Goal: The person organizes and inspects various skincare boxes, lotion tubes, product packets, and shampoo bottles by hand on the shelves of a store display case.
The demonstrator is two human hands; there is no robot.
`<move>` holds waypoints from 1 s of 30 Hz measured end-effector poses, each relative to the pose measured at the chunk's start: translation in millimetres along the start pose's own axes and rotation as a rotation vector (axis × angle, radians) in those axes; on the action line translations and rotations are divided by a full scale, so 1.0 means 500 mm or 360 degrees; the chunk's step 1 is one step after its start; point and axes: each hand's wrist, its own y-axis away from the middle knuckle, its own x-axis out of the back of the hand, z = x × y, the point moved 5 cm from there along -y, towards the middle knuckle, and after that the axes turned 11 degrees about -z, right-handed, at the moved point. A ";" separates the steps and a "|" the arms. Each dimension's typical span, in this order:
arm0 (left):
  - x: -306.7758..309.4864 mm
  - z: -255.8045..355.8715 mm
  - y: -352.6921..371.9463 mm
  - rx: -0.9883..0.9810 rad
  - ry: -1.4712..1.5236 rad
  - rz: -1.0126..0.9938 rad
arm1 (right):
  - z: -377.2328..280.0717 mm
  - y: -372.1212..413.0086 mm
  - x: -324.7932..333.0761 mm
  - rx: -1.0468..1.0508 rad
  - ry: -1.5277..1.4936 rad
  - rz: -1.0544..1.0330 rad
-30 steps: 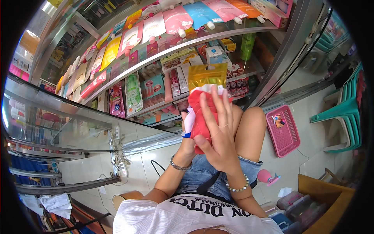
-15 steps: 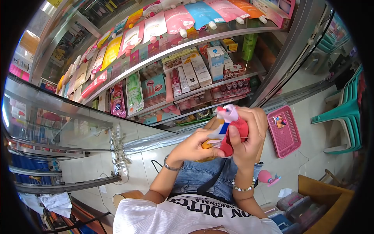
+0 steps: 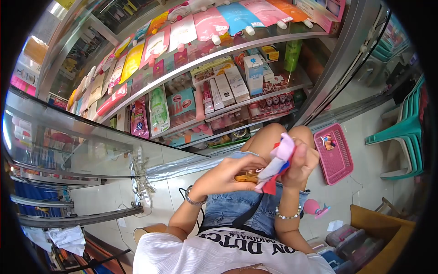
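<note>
Above my lap, my right hand [image 3: 302,162] is closed around a bundle of ribbon-like strips [image 3: 279,157] in pink, white, blue and red. The strips fan out toward the left, with a red piece hanging lowest. My left hand [image 3: 228,173] curls thumb and fingers around a shiny gold-yellow object [image 3: 248,176], whose kind I cannot tell. That object's right end meets the strips, and part of it is hidden by my fingers.
Ahead stands a glass display case [image 3: 219,48] with pouches and boxed goods on its shelves. A pink plastic basket [image 3: 336,160] lies on the floor at right, near stacked green stools [image 3: 399,141]. A pink bulb-shaped item [image 3: 312,207] and a power strip [image 3: 145,196] are on the floor.
My right hand has moved slightly right and turned, so the strips now fan out. My left thumb has come off the red piece, and the gold-yellow object shows more.
</note>
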 end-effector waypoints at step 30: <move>0.125 -0.020 0.053 -0.0557 0.1288 0.1048 | 0.107 -0.009 -0.062 -0.0542 -0.1262 0.0006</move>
